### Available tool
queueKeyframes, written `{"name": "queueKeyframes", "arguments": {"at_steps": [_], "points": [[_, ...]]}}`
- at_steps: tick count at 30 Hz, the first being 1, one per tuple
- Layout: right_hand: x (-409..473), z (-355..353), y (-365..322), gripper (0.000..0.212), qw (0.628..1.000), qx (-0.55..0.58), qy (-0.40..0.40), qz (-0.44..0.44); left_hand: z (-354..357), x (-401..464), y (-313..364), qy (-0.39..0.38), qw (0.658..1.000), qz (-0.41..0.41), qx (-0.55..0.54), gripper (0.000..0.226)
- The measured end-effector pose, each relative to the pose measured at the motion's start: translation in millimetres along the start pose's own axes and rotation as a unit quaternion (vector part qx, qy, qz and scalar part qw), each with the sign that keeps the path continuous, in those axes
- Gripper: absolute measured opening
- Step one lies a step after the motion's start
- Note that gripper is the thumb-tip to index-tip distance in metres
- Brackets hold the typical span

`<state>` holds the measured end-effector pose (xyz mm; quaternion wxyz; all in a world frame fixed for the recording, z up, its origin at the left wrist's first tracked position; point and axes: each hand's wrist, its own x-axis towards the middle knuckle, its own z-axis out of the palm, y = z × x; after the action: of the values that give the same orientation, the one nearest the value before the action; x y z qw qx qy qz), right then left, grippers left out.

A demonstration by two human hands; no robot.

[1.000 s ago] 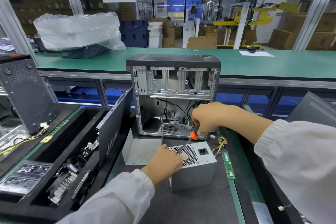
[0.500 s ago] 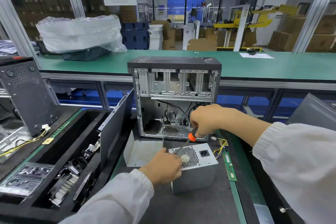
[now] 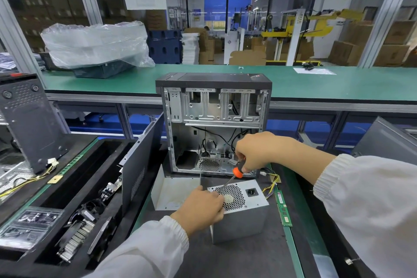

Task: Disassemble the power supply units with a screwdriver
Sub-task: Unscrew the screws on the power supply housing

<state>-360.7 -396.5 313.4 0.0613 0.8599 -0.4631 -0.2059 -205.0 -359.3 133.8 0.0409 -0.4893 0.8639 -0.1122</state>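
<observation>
Looking down from the head view, the grey power supply unit (image 3: 240, 214) stands on the dark mat of the desk (image 3: 255, 259), just in front of the open computer case (image 3: 214, 124), its perforated fan grille and black power socket facing up. The left hand (image 3: 200, 209) rests on the unit's near left corner, fingers (image 3: 217, 206) curled over the grille edge and holding it. The right hand (image 3: 255, 152) grips the screwdriver (image 3: 234, 174) by its black-and-orange handle; the shaft slants down to the unit's top left corner, beside the left hand.

No brand or label on the unit or the case can be read; a blue sign far behind the case carries writing too small to make out.

Left of the case, a long black tray (image 3: 67, 221) holds a finned heatsink, a fan and other loose parts, with flat bagged pieces at its near end. A dark side panel (image 3: 142, 165) leans between tray and case. Right of the unit lies a green memory stick (image 3: 283, 207), and yellow wires (image 3: 272, 184) trail from behind the unit. Beyond the case, a clear plastic bag (image 3: 94, 43) covers a dark box.
</observation>
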Motion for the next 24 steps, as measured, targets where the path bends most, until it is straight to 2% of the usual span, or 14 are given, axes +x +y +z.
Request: {"name": "queueKeyframes", "arguments": {"at_steps": [5,20,24], "points": [[0,-1,-2,0.035,1.000,0.004,0.006,0.005,2,0,3,0.003,0.999,0.042,0.024,0.023],[2,21,1,0.039,0.995,0.083,0.047,0.025,2,14,10,-0.058,0.995,-0.078,-0.012,0.044],[3,30,1,0.041,0.991,0.116,0.057,0.040,-4,6,6,-0.040,0.995,-0.068,-0.061,0.050]]}}
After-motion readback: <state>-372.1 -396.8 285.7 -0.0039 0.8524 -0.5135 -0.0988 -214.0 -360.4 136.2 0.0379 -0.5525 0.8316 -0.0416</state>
